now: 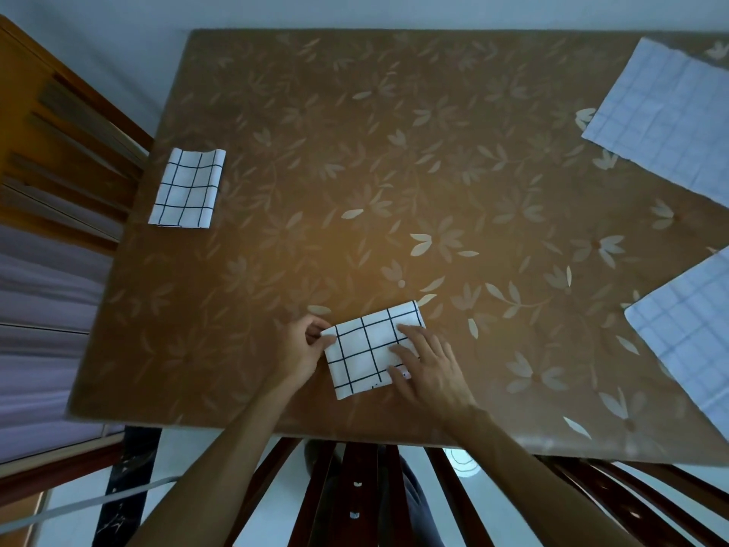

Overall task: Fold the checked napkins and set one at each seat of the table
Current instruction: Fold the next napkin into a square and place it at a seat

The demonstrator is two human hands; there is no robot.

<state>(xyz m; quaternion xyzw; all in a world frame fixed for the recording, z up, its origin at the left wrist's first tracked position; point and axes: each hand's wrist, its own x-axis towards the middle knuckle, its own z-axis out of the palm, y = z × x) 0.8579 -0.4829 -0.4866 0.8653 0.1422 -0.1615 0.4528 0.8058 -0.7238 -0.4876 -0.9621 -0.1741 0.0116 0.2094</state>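
Note:
A folded white napkin with black checks (365,351) lies near the table's front edge. My left hand (301,349) pinches its upper left corner between thumb and fingers. My right hand (428,367) lies flat on the napkin's right side, fingers spread and pressing it down. A second folded checked napkin (187,187) rests at the table's left edge, by the left chair. Two unfolded checked napkins lie flat on the right: one at the far right corner (666,116), one at the near right edge (690,333).
The table (394,171) wears a brown cloth with pale leaf prints. A wooden chair (59,152) stands at the left side. Dark chair slats (355,495) show below the front edge, under my arms. A wall runs behind the table.

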